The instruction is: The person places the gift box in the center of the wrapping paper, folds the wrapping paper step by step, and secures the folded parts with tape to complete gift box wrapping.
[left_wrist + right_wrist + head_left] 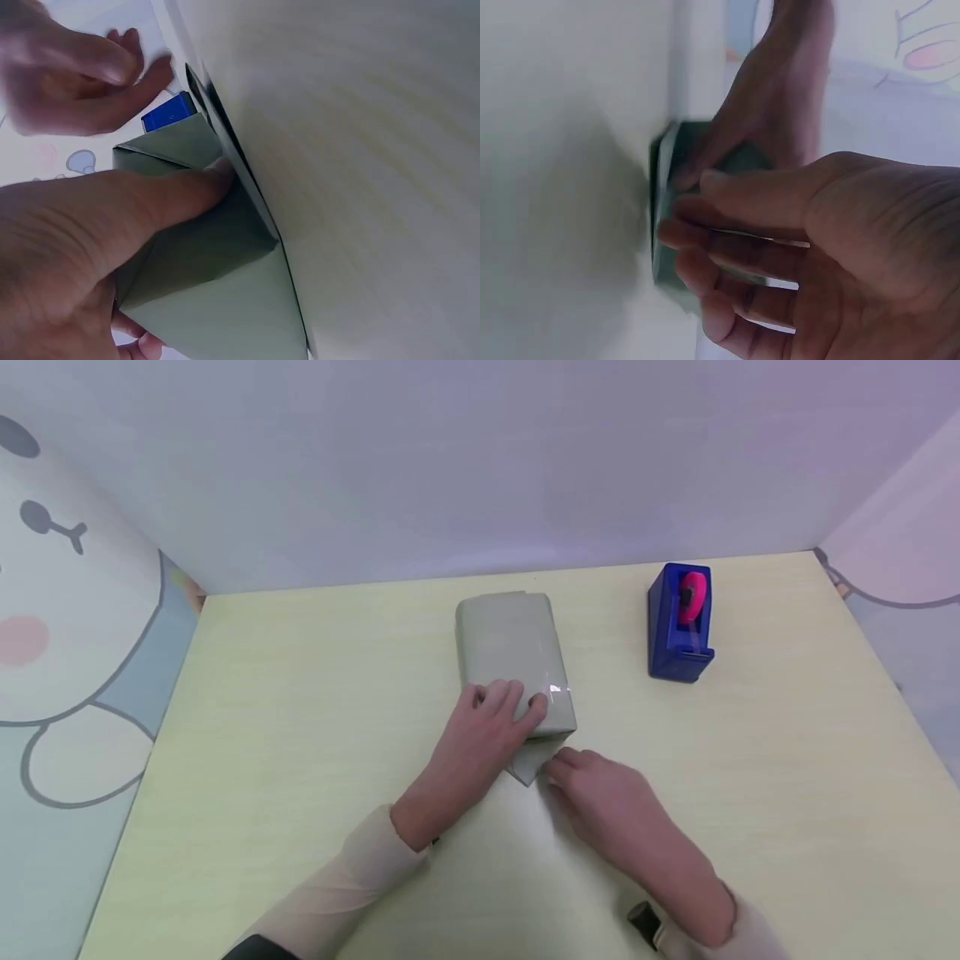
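Observation:
A box wrapped in glossy grey-green paper (pixel 510 635) lies on the table. At its near end the paper is folded inward, and a pointed flap (pixel 531 762) sticks out low toward the person. My left hand (pixel 483 731) grips that end: fingers bent over the top, the thumb (pixel 191 195) pressing into the folded end face. My right hand (pixel 607 802) is beside the flap's right edge, fingertips right at it in the head view. In the left wrist view a small gap shows between right hand and flap. The right fingers (pixel 739 255) are loosely bent, with nothing seen between them and the thumb.
A blue tape dispenser (pixel 675 627) with a pink core stands at the back right of the pale wood-toned table (pixel 300 693). A plain pale wall (pixel 480 468) rises behind the table, and panels with cartoon drawings flank it.

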### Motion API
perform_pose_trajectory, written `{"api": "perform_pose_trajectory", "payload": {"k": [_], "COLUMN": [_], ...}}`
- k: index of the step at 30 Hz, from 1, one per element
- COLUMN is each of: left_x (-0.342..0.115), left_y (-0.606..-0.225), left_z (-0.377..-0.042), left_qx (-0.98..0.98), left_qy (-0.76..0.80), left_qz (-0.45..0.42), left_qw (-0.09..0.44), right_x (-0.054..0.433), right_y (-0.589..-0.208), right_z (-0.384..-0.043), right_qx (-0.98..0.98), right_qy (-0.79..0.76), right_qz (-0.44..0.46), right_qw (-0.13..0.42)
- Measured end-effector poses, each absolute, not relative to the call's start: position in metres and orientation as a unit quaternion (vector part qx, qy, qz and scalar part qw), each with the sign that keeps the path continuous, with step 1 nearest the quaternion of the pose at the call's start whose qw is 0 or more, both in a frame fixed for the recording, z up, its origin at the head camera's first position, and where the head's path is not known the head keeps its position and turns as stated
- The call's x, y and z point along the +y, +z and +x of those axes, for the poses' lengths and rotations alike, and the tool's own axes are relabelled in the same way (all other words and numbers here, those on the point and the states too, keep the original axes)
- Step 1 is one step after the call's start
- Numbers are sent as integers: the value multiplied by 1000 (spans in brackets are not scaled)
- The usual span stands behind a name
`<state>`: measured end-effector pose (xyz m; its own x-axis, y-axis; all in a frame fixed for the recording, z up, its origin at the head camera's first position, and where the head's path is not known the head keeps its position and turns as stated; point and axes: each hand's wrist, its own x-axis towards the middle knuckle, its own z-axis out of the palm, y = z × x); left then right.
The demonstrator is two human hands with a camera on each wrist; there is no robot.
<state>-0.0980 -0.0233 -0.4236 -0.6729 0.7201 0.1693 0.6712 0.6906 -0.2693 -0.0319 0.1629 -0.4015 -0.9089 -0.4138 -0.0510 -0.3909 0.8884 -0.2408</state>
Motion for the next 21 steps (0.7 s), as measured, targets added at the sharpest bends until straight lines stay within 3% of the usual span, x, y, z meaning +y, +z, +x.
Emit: {"api": "perform_pose_trajectory", "payload": {"k": [7, 14, 21], "left_x": [-24, -25, -25], "left_y": [-423, -425, -425], "left_z": [-99, -98, -99], "left_qx": [-907, -910, -908], "left_qy": [101, 91, 82], "left_qz": [-383, -379, -382], "left_qw": [140, 141, 148], "right_x": [145, 140, 145], "right_y": [-416, -422, -413], "right_z": [-10, 5, 7], "right_qx": [970, 970, 963], "right_qy": [-88, -25, -5], "right_qz": [-224, -243, -268], "right_qw": [46, 6, 14]}}
